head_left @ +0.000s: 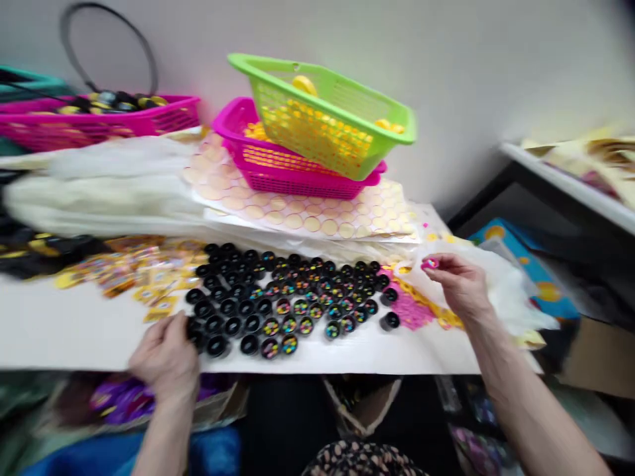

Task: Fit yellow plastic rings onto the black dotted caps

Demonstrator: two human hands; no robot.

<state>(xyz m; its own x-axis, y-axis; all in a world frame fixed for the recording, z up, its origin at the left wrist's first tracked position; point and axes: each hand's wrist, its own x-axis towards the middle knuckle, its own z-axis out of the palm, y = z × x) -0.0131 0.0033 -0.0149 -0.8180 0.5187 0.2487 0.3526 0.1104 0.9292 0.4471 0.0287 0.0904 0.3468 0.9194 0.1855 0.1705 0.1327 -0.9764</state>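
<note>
Many small black cups (247, 308) stand in a packed group on the white table, several of them filled with bright coloured pellets. At the group's left edge, my left hand (166, 357) is closed, its fingertips against the outermost black cups; what the fingers hold, if anything, is hidden. My right hand (461, 284) is raised over the table's right side and pinches a small pink piece (430, 264) with a pale spot. Below it lies a pile of small pink pieces (411, 309), with yellow ones (449, 320) alongside. A lone black cup (389, 321) stands by the pink pile.
A green basket (337, 92) of yellow pieces rests tilted on a pink basket (302, 182), over sheets of round stickers (282, 218). Small yellow packets (149, 271) lie left. Another pink basket (178, 116) is behind. A white plastic bag (516, 284) lies right.
</note>
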